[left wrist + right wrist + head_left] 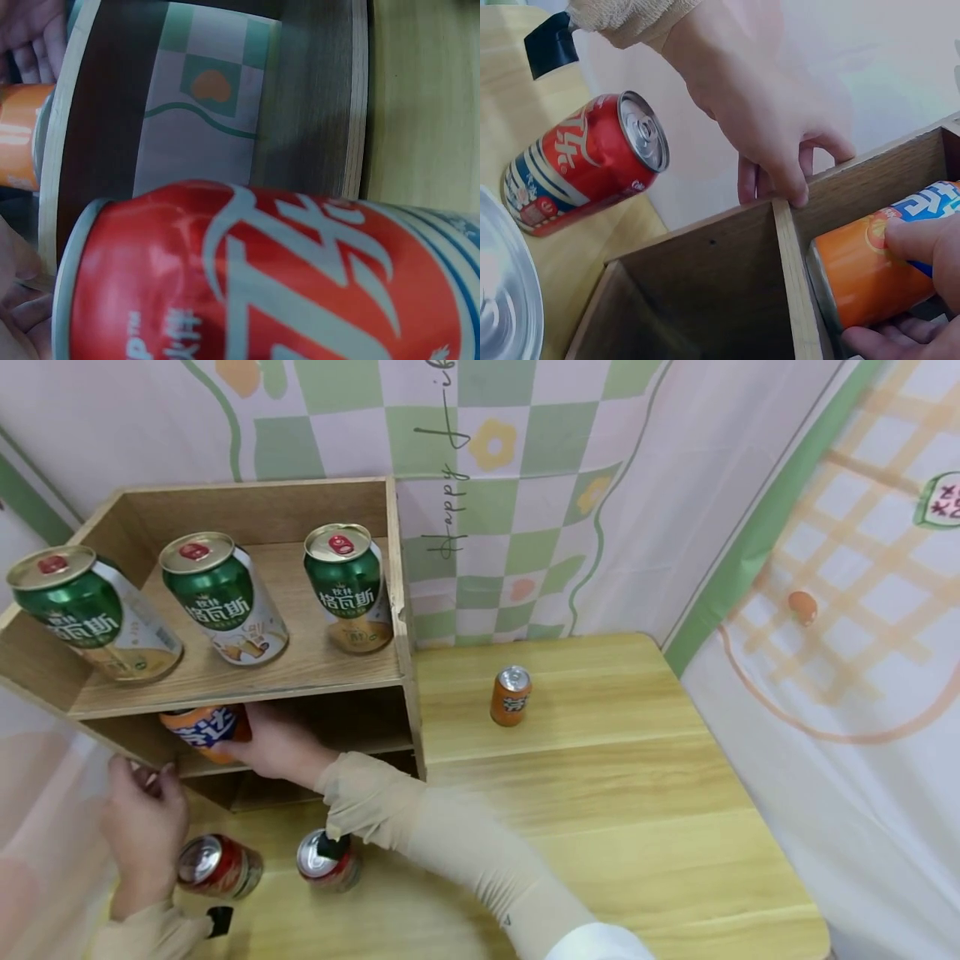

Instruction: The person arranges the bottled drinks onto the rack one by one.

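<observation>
My right hand [281, 743] holds an orange soda can [206, 732] inside the middle level of the wooden shelf [247, 692]. In the right wrist view, the thumb lies on the side of that orange can [874, 259] and fingers show beneath it. At the shelf's left side, my left hand [146, 822] grips the edge of the side panel; its curled fingers [787, 176] show over the wood in the right wrist view. A red cola can [232, 868] stands close to the left hand and fills the lower part of the left wrist view.
Three green-and-white cans [225, 602] stand on the shelf's top level. Another red can [333, 868] is on the wooden table [600, 827] before the shelf, partly behind the right sleeve. A small orange can [512, 697] stands right of the shelf. Patterned cloth [495, 485] hangs behind.
</observation>
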